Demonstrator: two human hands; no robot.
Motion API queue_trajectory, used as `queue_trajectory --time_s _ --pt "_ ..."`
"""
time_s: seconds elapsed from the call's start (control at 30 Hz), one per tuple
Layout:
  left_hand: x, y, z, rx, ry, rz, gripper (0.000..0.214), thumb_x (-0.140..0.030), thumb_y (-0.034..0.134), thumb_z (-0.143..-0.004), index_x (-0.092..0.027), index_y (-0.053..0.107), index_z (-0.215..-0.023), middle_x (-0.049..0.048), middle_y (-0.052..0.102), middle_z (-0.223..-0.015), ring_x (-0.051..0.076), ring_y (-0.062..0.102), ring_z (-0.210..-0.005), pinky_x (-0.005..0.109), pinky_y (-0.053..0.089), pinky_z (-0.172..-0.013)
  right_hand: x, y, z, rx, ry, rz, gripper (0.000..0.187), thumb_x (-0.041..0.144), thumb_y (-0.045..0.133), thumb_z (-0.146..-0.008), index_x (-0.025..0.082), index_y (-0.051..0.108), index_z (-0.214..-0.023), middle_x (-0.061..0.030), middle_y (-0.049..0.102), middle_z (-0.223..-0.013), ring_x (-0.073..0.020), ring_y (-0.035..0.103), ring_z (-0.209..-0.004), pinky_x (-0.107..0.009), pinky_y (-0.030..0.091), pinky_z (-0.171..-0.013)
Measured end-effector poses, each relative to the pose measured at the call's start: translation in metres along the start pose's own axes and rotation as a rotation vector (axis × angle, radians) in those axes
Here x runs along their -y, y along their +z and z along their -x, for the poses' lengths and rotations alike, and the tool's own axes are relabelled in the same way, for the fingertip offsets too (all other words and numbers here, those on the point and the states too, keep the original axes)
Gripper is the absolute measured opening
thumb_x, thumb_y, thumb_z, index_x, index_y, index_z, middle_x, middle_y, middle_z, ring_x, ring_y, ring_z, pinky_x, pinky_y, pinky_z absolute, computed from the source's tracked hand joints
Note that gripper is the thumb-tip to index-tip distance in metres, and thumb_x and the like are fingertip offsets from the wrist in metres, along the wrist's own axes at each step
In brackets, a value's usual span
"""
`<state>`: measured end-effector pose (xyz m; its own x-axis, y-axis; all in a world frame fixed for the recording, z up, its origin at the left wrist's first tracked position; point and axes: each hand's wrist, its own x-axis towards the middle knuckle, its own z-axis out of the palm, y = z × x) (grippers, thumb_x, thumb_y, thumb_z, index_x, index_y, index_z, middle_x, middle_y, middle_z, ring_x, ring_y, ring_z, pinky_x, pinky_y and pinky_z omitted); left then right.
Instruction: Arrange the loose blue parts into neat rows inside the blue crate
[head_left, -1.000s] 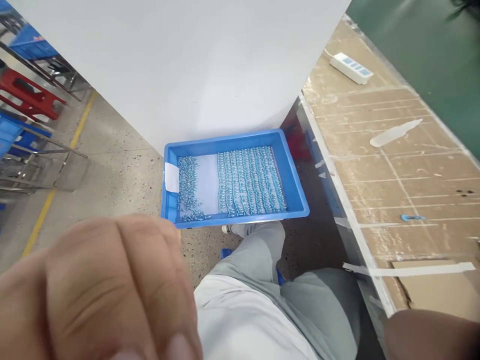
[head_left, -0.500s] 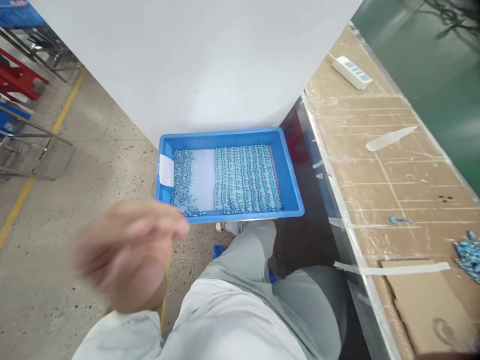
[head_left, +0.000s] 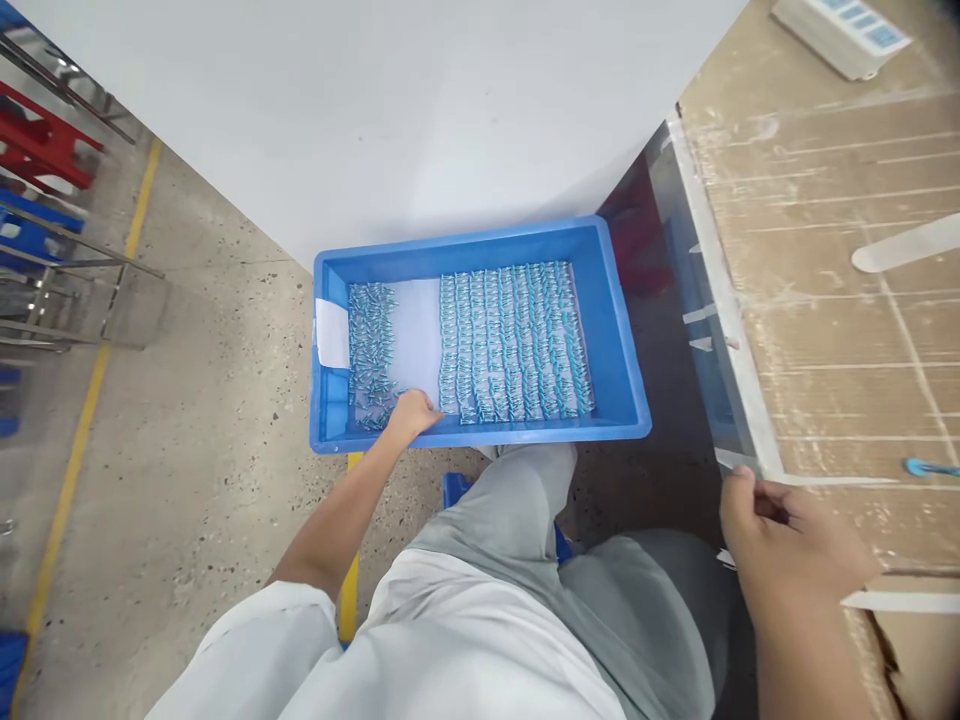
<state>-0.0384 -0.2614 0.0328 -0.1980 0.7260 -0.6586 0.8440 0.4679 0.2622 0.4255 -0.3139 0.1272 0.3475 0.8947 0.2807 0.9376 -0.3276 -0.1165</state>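
Note:
A blue plastic bin [head_left: 628,345] stands in front of me, above my knees. Neat rows of small teal-and-silver pieces [head_left: 510,345] fill its right part, while similar pieces lie as a loose heap [head_left: 369,340] at the left. Between them shows a bare strip of white liner [head_left: 415,330]. My left hand [head_left: 412,412] reaches over the bin's near wall, fingers closed together beside the near end of the leftmost row; whatever they hold is too small to make out. Over the table's edge, my right hand [head_left: 795,530] is curled with thumb and fingers drawn together, its contents hidden.
The cardboard-covered table [head_left: 810,330] runs along my right, bearing a white power strip [head_left: 847,35], a pale flat strip [head_left: 911,243] and a small blue piece [head_left: 930,467]. A white panel [head_left: 420,120] rises behind the bin. Red stools [head_left: 45,140] stand far left.
My left hand has moved from the bin's left front corner rightward and down into its near side. My right hand has come into view over the table edge. The view has shifted closer to the bin.

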Motion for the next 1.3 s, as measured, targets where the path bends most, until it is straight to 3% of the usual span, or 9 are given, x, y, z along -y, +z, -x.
queue_trajectory --time_s 0.17,0.37,0.6,0.9,1.1,1.3 --pt "-0.005 0.011 -0.018 0.102 -0.025 -0.034 0.027 -0.036 0.080 -0.072 -0.014 0.077 -0.088 0.0110 0.076 -0.084 0.022 0.072 -0.083 0.023 0.050 -0.070 -0.008 0.013 0.002 -0.125 -0.070 0.021 0.045 0.054 0.051 -0.083 0.016 0.070 -0.070 -0.0032 0.052 -0.054 -0.0143 0.038 -0.049 -0.025 0.020 -0.052" --pt "-0.009 0.012 -0.022 0.153 -0.030 -0.066 0.024 -0.035 0.074 -0.077 -0.013 0.077 -0.083 0.0109 0.075 -0.077 0.020 0.072 -0.077 0.022 0.049 -0.064 -0.008 0.015 0.002 -0.099 -0.092 0.018 0.042 0.049 0.054 -0.084 0.014 0.069 -0.068 -0.0042 0.048 -0.052 -0.0133 0.035 -0.049 -0.026 0.021 -0.054" --pt "-0.015 0.010 -0.019 0.149 -0.007 -0.090 0.022 -0.031 0.066 -0.081 -0.012 0.077 -0.080 0.0100 0.074 -0.072 0.019 0.072 -0.077 0.021 0.051 -0.069 -0.011 0.018 0.001 -0.149 -0.137 0.017 0.039 0.048 0.056 -0.083 0.015 0.067 -0.065 -0.0027 0.042 -0.049 -0.0120 0.030 -0.048 -0.025 0.020 -0.054" --pt "-0.013 0.012 -0.020 0.170 0.009 -0.116 0.022 -0.033 0.077 -0.071 -0.015 0.076 -0.083 0.0075 0.075 -0.078 0.018 0.071 -0.077 0.020 0.050 -0.068 -0.010 0.020 0.000 -0.196 -0.191 0.029 0.037 0.045 0.058 -0.083 0.015 0.067 -0.063 -0.0036 0.045 -0.050 -0.0138 0.038 -0.049 -0.024 0.020 -0.052" --pt "-0.016 0.013 -0.021 0.136 -0.005 -0.156 0.023 -0.031 0.076 -0.071 -0.014 0.077 -0.087 0.0112 0.076 -0.082 0.020 0.073 -0.084 0.021 0.052 -0.074 -0.014 0.021 0.002 -0.213 -0.230 0.016 0.033 0.042 0.061 -0.081 0.015 0.065 -0.063 -0.0031 0.045 -0.051 -0.0144 0.042 -0.051 -0.024 0.024 -0.053" --pt "-0.017 0.012 -0.020 0.147 -0.019 -0.137 0.025 -0.032 0.072 -0.074 -0.012 0.078 -0.088 0.0133 0.076 -0.078 0.022 0.074 -0.082 0.021 0.053 -0.070 -0.011 0.021 0.000 -0.183 -0.204 0.035 0.037 0.046 0.058 -0.081 0.015 0.064 -0.061 -0.0040 0.046 -0.052 -0.0143 0.039 -0.051 -0.024 0.020 -0.053"
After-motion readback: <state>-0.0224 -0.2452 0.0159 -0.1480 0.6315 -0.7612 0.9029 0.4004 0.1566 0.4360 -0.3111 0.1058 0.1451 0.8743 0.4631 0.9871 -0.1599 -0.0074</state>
